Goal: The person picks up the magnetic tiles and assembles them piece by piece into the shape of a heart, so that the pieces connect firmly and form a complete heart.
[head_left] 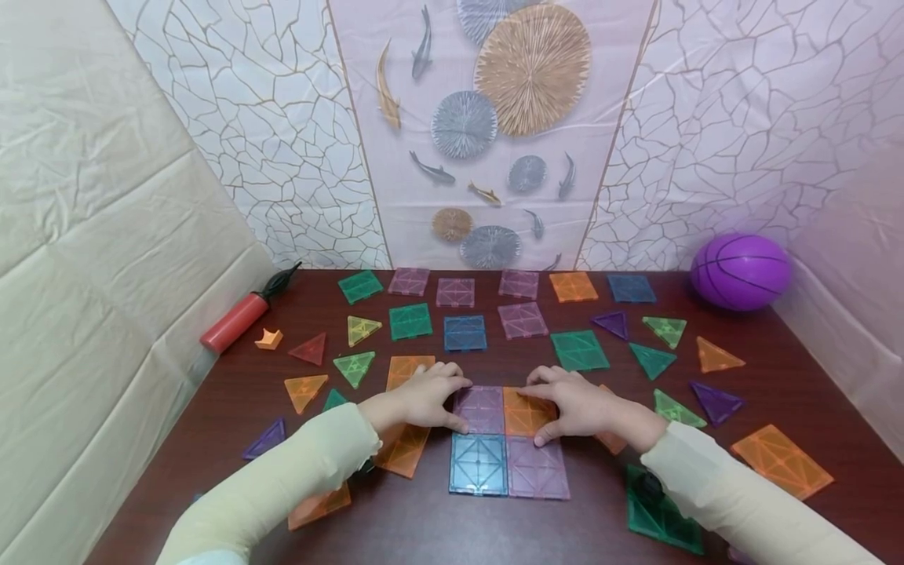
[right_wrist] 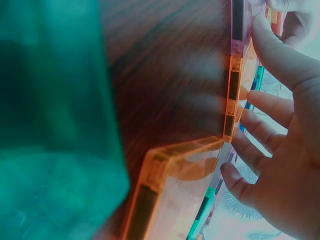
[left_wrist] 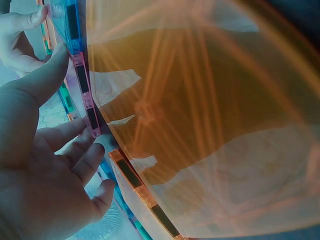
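Observation:
Four magnetic tiles lie flat, edge to edge, in a square: a purple tile (head_left: 479, 408), an orange tile (head_left: 526, 413), a blue tile (head_left: 479, 464) and a second purple tile (head_left: 538, 468). At the left side of the square, my left hand (head_left: 427, 396) touches the upper purple tile with its fingertips and thumb. My right hand (head_left: 575, 400) lays its fingers on the orange tile, while its thumb touches the lower purple one. The left wrist view shows the left fingers (left_wrist: 82, 155) loosely bent along the tile edge. Relaxed right fingers (right_wrist: 265, 135) show in the right wrist view.
Loose square and triangular tiles surround the hands, including a long orange tile (head_left: 404, 451) by the left wrist and a green tile (head_left: 660, 518) under the right forearm. A red hand pump (head_left: 236, 320) and small orange crown piece (head_left: 268, 339) lie left; a purple ball (head_left: 740, 271) sits back right.

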The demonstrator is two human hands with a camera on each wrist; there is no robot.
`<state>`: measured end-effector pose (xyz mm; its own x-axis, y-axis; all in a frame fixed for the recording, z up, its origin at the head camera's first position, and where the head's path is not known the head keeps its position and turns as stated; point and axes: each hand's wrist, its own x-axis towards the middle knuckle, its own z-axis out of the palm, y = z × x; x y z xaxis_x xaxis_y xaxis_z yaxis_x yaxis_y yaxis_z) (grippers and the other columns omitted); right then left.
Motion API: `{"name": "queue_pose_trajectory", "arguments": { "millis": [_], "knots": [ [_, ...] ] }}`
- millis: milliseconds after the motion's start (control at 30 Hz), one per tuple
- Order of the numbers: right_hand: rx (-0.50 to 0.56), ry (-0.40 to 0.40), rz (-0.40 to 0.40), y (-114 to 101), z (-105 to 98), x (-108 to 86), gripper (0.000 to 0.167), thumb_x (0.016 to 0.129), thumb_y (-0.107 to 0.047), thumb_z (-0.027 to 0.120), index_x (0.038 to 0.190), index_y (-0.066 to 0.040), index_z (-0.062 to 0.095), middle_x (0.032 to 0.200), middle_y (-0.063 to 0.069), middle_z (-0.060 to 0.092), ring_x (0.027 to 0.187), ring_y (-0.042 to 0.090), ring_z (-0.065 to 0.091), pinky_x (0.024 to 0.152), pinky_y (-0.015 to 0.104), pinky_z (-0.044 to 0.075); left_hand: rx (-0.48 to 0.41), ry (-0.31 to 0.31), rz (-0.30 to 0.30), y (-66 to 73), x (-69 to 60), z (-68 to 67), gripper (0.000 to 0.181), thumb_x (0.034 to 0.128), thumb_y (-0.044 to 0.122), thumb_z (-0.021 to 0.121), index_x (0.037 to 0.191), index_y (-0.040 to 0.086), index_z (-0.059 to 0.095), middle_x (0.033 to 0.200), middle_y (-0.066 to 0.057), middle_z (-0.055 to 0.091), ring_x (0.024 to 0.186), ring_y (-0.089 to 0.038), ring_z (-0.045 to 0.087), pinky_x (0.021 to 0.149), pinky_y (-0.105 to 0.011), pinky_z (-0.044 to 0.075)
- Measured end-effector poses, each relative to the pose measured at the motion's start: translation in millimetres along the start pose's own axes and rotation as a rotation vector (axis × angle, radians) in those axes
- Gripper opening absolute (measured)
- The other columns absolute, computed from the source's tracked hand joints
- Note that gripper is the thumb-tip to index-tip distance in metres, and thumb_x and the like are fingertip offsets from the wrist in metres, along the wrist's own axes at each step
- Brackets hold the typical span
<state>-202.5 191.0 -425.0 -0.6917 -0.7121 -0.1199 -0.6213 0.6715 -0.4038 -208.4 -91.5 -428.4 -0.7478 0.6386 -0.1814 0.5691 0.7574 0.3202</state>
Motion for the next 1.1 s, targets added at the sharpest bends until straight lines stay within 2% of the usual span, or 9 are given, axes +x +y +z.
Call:
{"name": "queue_pose_trajectory", "arguments": {
  "millis": [133,267,533,867,1100],
  "knots": [
    [-0.018,-0.020,-0.001,-2.5,0.4,-5.7,0.081,0.075,-0.056,0.074,0.137,-0.008,0.055,0.134,0.009,0.048,0.122,0.029,0.044,0.096,0.054,0.036,0.054,-0.004,0.021,2.3,-8.2,1.4,0.075,0.0827,0.055,0.069,0.140,0.011,0.050,0.129,-0.002,0.049,0.110,-0.016,0.042,0.083,-0.036,0.029],
    [-0.046,-0.026,-0.028,-5.8,0.7,-11.3,0.086,0.072,-0.058,0.075,0.137,-0.006,0.054,0.140,0.011,0.046,0.125,0.031,0.042,0.096,0.056,0.035,0.115,-0.012,0.047,6.3,-20.1,2.1,0.083,0.0805,0.061,0.067,0.144,0.011,0.046,0.137,-0.004,0.045,0.118,-0.019,0.040,0.090,-0.042,0.029],
    [-0.067,-0.029,-0.064,-14.5,4.4,-13.2,0.086,0.072,-0.059,0.075,0.136,-0.005,0.054,0.139,0.012,0.046,0.123,0.030,0.043,0.089,0.048,0.036,0.158,-0.017,0.055,8.8,-36.3,7.5,0.088,0.0787,0.064,0.066,0.145,0.011,0.044,0.145,-0.004,0.040,0.128,-0.019,0.036,0.100,-0.051,0.028],
    [-0.015,-0.034,-0.042,-11.9,4.9,-15.2,0.083,0.074,-0.056,0.076,0.137,-0.007,0.054,0.139,0.011,0.046,0.125,0.031,0.042,0.095,0.054,0.035,0.136,-0.014,0.038,9.8,-39.9,8.9,0.088,0.0782,0.064,0.067,0.145,0.012,0.044,0.146,-0.003,0.040,0.128,-0.018,0.037,0.097,-0.046,0.029],
    [-0.007,0.047,0.038,3.0,-8.1,-33.2,0.080,0.074,-0.052,0.077,0.135,-0.005,0.055,0.137,0.016,0.049,0.124,0.037,0.044,0.099,0.063,0.033,0.143,-0.009,0.049,9.6,-37.5,9.7,0.088,0.0781,0.065,0.067,0.145,0.012,0.044,0.145,-0.003,0.040,0.127,-0.018,0.037,0.094,-0.044,0.029]
  ]
}}
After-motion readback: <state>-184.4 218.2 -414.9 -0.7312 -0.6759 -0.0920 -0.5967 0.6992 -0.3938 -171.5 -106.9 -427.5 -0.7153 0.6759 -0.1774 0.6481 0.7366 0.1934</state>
